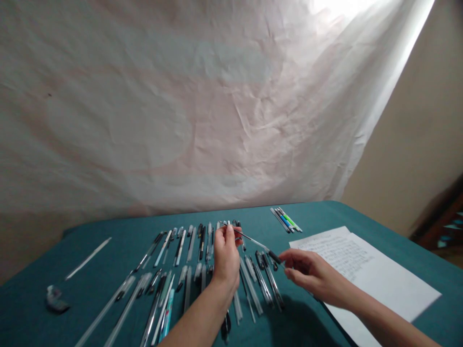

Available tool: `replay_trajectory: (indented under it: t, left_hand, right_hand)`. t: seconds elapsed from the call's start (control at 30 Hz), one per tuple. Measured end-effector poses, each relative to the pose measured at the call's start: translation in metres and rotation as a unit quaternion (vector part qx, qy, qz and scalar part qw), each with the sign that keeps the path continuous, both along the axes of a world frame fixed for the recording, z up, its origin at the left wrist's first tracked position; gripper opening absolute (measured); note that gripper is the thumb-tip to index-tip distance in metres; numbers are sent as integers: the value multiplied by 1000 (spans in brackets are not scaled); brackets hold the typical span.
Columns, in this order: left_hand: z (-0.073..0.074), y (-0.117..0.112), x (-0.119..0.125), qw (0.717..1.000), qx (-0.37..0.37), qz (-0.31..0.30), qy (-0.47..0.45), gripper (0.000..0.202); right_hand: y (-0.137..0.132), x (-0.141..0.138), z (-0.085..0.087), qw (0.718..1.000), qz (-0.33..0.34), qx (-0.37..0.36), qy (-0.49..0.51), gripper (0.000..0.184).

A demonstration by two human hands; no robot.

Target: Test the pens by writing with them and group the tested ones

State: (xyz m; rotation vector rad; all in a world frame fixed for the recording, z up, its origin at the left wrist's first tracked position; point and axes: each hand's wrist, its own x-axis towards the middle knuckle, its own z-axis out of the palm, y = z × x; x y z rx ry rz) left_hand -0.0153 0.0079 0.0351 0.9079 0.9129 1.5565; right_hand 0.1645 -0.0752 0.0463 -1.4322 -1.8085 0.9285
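Note:
A slim pen (pixel 255 241) with a thin shaft and a thicker black section spans the gap between my two hands, above the table. My left hand (pixel 226 250) pinches its far left end between thumb and fingers. At the opposite end, beside the black section, the thumb and fingers of my right hand (pixel 307 272) are closed on the pen's tip. Below the hands lie clear and black pens (pixel 273 282) in rough rows. More pens and clear caps (pixel 181 248) lie to the left of my left forearm, which hides some of them.
Written paper sheets (pixel 383 274) lie at the right, partly under my right forearm. A small group of pens (pixel 285 220), one green and one blue, sits at the back. At the left are a white stick (pixel 88 259) and a crumpled dark item (pixel 56 300) on the green cloth (pixel 32 284).

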Motion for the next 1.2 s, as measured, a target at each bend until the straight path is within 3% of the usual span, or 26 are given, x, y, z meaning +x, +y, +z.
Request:
replay_trajectory:
  t: [0.33, 0.53, 0.7, 0.83, 0.9, 1.0, 1.1, 1.2]
  left_hand:
    - [4, -2, -1, 999, 3, -35, 18, 22]
    - [5, -24, 12, 989, 13, -132, 67, 25]
    - [-6, -48, 27, 977, -29, -208, 18, 31]
    - [-13, -53, 29, 970, -12, -241, 25, 28]
    - [-15, -48, 28, 976, -23, -214, 31, 28]
    - [-20, -39, 27, 984, -53, -170, 8, 30]
    - [-25, -33, 26, 985, -65, -157, -5, 31]
    - [-27, -34, 26, 985, -62, -159, 6, 30]
  right_hand:
    - [-1, -2, 3, 999, 21, -15, 45, 24]
    - [-1, -8, 0, 994, 27, -32, 100, 23]
    - [0, -18, -5, 988, 19, -22, 153, 21]
    - [4, -20, -9, 986, 20, -31, 165, 26]
    - [10, -16, -12, 991, 9, -21, 133, 27]
    - [25, -7, -21, 998, -40, 46, 3, 25]
    - [39, -1, -32, 978, -68, 123, -151, 18]
    - [45, -2, -42, 959, -66, 149, -232, 13]
